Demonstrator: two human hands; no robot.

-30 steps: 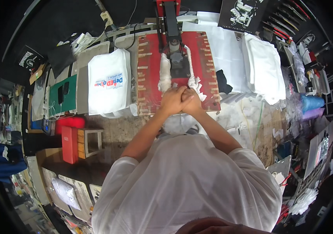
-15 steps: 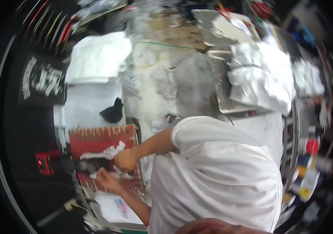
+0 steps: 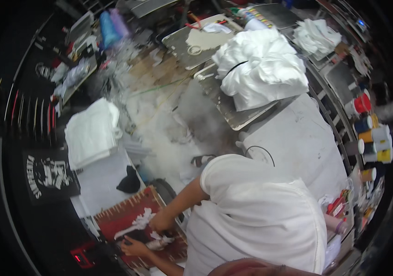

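Observation:
A red panel with brown streaked edges, which looks like a printing screen, lies at the lower left. Over its right half my right hand is closed beside a crumpled white rag; what the fingers grip is hidden. My left hand, lower and farther left, has its thumb and fingers apart at a dark patch on the panel. Between the hands is a second whitish crumpled piece, partly covered. A black cloth-like piece rests just beyond the panel, on a pale surface.
A folded white fabric stack stands beyond the black piece. Another large white pile sits on a metal-edged board at upper right. Several ink-like tubs line the right side. A red device with a lit display is by the panel's left corner.
The view has turned, so the panel and hands appear lower and tilted. My left hand's fingers have spread apart from a closed pose. My right hand stays closed by the rag.

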